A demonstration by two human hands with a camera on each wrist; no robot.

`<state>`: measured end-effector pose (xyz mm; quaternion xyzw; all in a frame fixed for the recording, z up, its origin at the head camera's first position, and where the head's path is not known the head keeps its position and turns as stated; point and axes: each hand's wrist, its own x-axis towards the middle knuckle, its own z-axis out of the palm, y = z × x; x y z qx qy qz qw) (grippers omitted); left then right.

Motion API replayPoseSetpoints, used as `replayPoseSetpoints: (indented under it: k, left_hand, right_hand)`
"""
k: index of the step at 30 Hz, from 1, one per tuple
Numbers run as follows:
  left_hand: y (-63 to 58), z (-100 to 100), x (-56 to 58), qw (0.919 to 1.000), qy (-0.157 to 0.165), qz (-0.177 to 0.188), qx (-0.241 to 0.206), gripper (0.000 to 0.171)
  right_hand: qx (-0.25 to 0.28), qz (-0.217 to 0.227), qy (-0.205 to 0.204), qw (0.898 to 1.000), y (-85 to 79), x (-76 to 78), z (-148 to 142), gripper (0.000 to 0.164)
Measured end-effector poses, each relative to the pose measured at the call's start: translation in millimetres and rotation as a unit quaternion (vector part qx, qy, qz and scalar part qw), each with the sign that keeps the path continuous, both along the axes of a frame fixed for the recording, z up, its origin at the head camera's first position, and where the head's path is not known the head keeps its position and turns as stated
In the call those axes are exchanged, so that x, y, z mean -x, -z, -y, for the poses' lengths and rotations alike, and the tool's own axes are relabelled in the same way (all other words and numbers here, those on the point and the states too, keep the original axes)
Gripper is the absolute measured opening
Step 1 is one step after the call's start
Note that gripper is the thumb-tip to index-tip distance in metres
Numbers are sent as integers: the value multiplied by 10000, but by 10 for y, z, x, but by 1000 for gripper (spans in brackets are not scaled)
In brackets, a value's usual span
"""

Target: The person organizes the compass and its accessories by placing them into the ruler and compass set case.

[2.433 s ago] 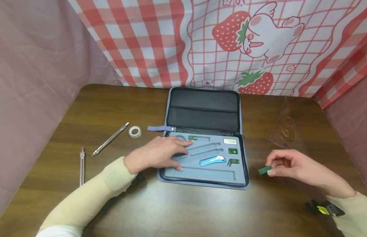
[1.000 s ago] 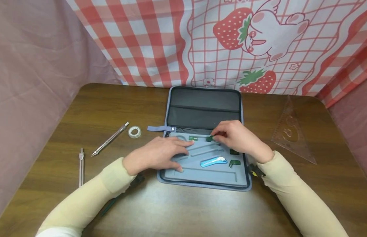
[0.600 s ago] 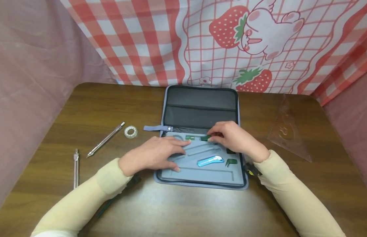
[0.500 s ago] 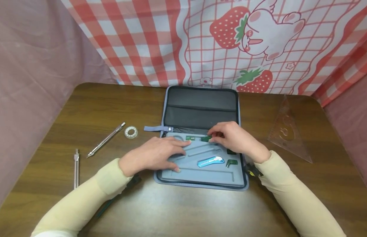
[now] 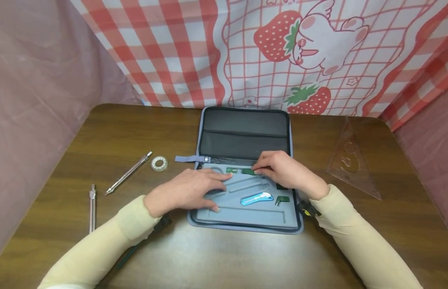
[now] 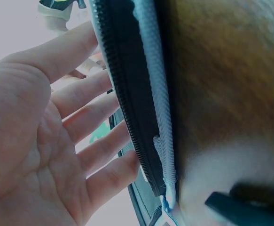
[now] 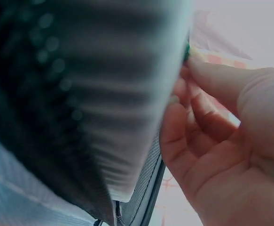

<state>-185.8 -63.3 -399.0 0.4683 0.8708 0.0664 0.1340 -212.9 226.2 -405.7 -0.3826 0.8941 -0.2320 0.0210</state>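
Note:
A zippered case (image 5: 245, 230) lies unfolded on the table, its grey foam tray (image 5: 224, 218) cut with shaped slots. My left hand (image 5: 189, 188) rests across the tray's left side with fingers spread, the index fingertip near a small green block (image 5: 232, 170) in the upper slot. At that slot's right part, my right hand (image 5: 281, 170) pinches another small green piece (image 5: 248, 171) between thumb and fingers; its kind is unclear. A blue utility knife (image 5: 257, 199) and a green angled piece (image 5: 283, 199) sit in the tray. The right hand partly hides a dark green item (image 5: 281, 186).
Left of the case are a silver metal compass-like tool (image 5: 129, 173), a second slim metal tool (image 5: 93, 208) and a clear ring-shaped disc (image 5: 159, 163). A transparent set square (image 5: 354, 164) lies to the right. The black lid (image 5: 245, 134) stands folded back.
My right hand has carried the green piece from the table right of the case to the tray's upper slot, then slightly left along it. The left hand stays on the tray.

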Motion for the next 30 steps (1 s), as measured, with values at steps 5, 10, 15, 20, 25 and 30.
replayPoseSetpoints:
  k: [5,10,15,20,25,30]
  left_hand:
    - [9,19,-6,10000,-30,-9,-12,58]
    - [1,12,6,10000,-10,0,-9,58]
    - [-7,-9,21,10000,4,22,-10,58]
    - [-7,-21,33,10000,46,33,-17,57]
    - [-14,-15,33,10000,47,13,10,57]
    - [-8,-1,22,10000,42,27,3,57]
  right_hand:
    - [59,-61,213,9997,15,11,0,13]
    - [117,-190,211,9995,6,8,-5,9]
    - [66,-196,316,9993,-19,-17,-20,6]
    - [-192,139,249,9994,-20,-35,-26,9]
    - [-289,278,221,9989,-11,-22,-31,17]
    - [-364,392,-10,9986,-6,-17,-17,24]
